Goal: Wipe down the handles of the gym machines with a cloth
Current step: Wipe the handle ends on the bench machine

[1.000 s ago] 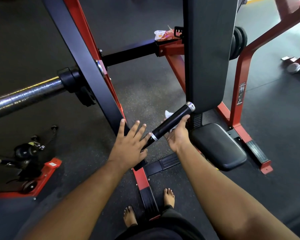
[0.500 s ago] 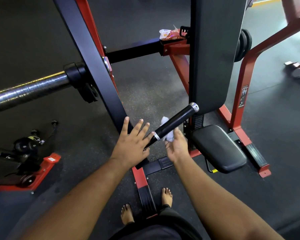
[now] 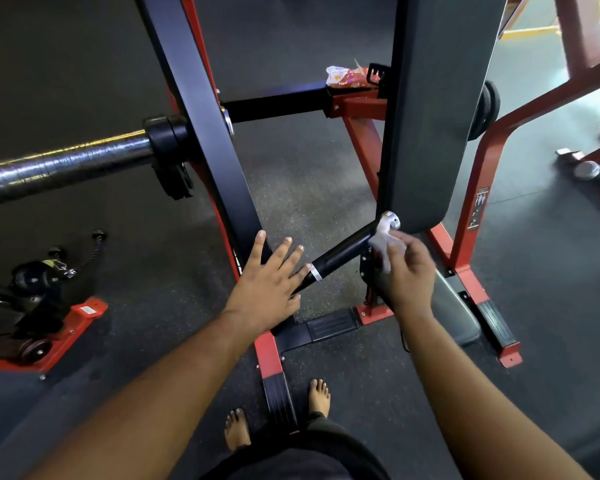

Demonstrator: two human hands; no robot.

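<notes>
Two hands in my view. Right hand (image 3: 407,271) pinches white cloth (image 3: 383,240) against chrome-capped end of black handle (image 3: 343,252). Left hand (image 3: 267,282) flat, fingers spread, on handle's lower end beside black upright (image 3: 201,109). Dark speckled rubber floor (image 3: 309,188); red frame (image 3: 478,188), back pad (image 3: 437,98), steel bar (image 3: 63,168) around.

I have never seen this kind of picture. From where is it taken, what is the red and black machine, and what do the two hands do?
The picture comes from a camera on the person's head, looking down at their own arms and bare feet. The red and black frame is a gym machine with a padded backrest. The right hand pinches a white cloth against the end of the black handle. The left hand lies flat and open where the handle joins the frame. A snack wrapper lies on a crossbar.
</notes>
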